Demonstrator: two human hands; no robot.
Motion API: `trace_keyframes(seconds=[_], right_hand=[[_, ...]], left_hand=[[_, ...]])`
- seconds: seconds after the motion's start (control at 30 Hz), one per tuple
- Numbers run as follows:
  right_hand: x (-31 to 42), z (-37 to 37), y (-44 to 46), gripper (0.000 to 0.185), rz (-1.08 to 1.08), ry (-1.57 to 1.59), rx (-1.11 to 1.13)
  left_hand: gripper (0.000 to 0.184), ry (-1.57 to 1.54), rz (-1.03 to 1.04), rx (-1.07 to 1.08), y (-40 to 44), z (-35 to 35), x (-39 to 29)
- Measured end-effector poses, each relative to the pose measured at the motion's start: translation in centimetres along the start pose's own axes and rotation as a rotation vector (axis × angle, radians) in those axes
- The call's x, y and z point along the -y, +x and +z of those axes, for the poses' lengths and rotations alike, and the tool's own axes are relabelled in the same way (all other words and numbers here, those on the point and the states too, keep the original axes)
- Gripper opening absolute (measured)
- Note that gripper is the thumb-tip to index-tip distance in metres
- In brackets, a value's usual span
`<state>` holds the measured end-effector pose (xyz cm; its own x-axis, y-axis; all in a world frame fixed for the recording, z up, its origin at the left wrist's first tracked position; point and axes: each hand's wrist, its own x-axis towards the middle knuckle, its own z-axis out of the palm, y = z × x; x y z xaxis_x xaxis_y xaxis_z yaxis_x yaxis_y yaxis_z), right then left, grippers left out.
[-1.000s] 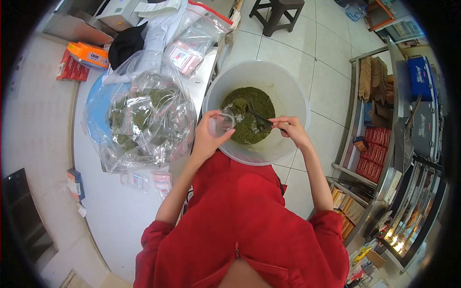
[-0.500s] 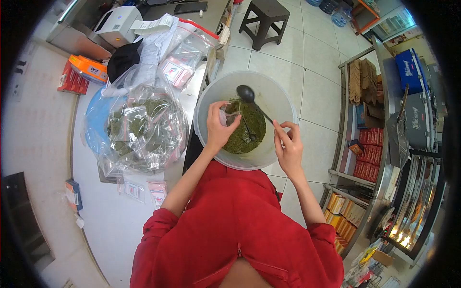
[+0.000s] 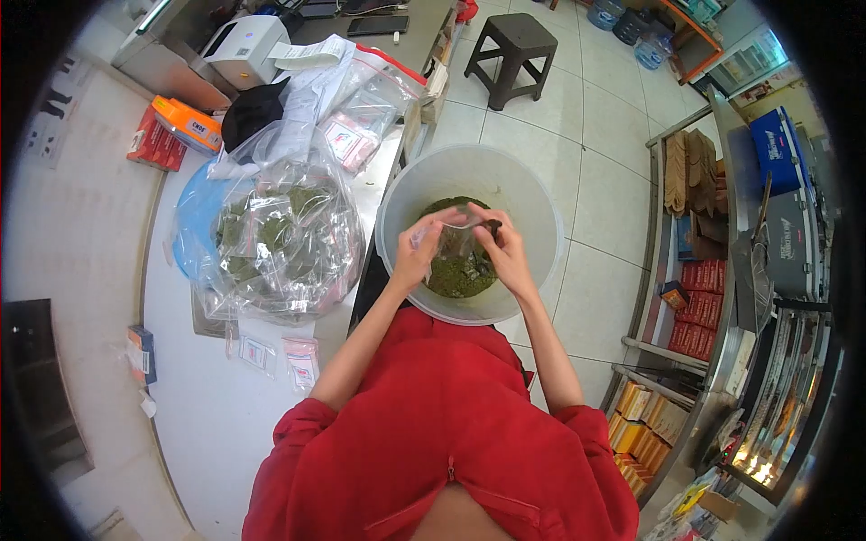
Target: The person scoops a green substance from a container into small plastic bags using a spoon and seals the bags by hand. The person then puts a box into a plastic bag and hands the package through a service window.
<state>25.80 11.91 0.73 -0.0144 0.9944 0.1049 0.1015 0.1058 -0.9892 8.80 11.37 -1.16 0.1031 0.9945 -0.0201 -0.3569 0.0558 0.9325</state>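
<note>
A small clear plastic bag [image 3: 458, 236] hangs between both hands above a large translucent tub [image 3: 532, 203]. My left hand [image 3: 422, 247] grips the bag's left side. My right hand [image 3: 503, 251] pinches its right side, with something dark, perhaps part of the spoon, by the fingers. Green ground herb [image 3: 460, 278] lies at the tub's bottom, partly hidden by the hands. Left of the tub, a big clear bag [image 3: 289, 243] holds several small bags of green material.
Small labelled packets [image 3: 302, 362] lie on the white table [image 3: 207, 415] at the left. A dark stool [image 3: 512, 56] stands beyond the tub. Shelves with red boxes [image 3: 699, 307] are at the right. A printer [image 3: 245, 52] sits at the back left.
My right hand has moved left to meet my left hand at the small bag. The black spoon, earlier raised over the tub, is now mostly hidden.
</note>
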Motion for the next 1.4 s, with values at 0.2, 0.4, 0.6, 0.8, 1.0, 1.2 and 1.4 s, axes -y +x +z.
trace_keyframes(seconds=[0.2, 0.4, 0.6, 0.8, 1.0, 1.2, 1.4], right_hand=[[2.7, 0.4, 1.1, 0.008, -0.168, -0.282, 0.059], [5.7, 0.6, 1.0, 0.004, -0.125, -0.248, 0.186], [7.1, 1.8, 0.3, 0.007, -0.280, -0.185, 0.256], [6.8, 0.6, 0.5, 0.008, -0.375, -0.221, 0.241], [7.2, 0.9, 1.2, 0.015, -0.401, -0.230, 0.280], [8.1, -1.4, 1.5, 0.004, -0.213, -0.336, 0.101], [9.3, 3.0, -0.5, 0.014, -0.101, -0.152, 0.337]], left_hand=[[0.017, 0.258, 0.133, -0.176, -0.9, 0.4, -1.7], [0.010, 0.307, 0.150, -0.190, -1.5, -0.1, -4.1], [0.008, 0.591, 0.110, 0.089, -1.7, -0.3, -8.2], [0.009, 0.818, 0.273, 0.078, -2.2, -0.4, -9.0], [0.008, 1.020, 0.316, 0.065, -2.7, -1.6, -11.3], [0.016, 1.400, 0.534, -0.453, -5.8, -5.7, -22.4], [0.056, 0.296, 0.155, -0.396, -5.5, -4.5, -14.7]])
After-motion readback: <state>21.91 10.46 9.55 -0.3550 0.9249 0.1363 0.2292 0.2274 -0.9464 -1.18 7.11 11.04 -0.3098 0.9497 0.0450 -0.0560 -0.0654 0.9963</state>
